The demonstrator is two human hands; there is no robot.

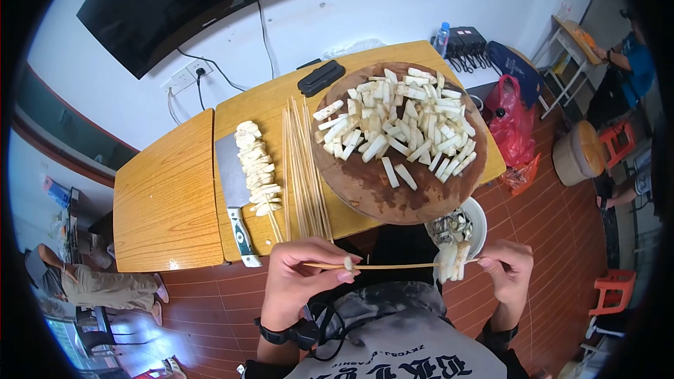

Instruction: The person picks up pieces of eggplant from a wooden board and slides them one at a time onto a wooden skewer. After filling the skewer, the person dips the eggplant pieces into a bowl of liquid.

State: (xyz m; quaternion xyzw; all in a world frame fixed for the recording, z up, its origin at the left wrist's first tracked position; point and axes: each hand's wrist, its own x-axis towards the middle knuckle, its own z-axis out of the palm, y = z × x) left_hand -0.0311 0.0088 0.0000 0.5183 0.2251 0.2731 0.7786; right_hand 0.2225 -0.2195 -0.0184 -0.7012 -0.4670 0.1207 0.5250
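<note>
A wooden skewer (400, 267) runs level between my two hands, in front of my shirt. At its left end my left hand (305, 274) is closed, with a small pale piece (348, 263) at the fingertips. My right hand (507, 270) pinches the skewer's right end, beside several pale strips (454, 262) threaded on it. Many cut strips (414, 116) lie on the round wooden board (379, 193). Left of the board is a bundle of bare skewers (305, 175). Loaded skewers (257, 168) rest on the blade of a cleaver (242, 237).
A white bucket (479, 228) with scraps stands below the board's edge. A black case (321, 78) lies on the yellow table (260, 105). Red bags (507, 123), a wooden-topped bin (576, 154) and red stools (613, 291) are at right. People (105, 284) are at both sides.
</note>
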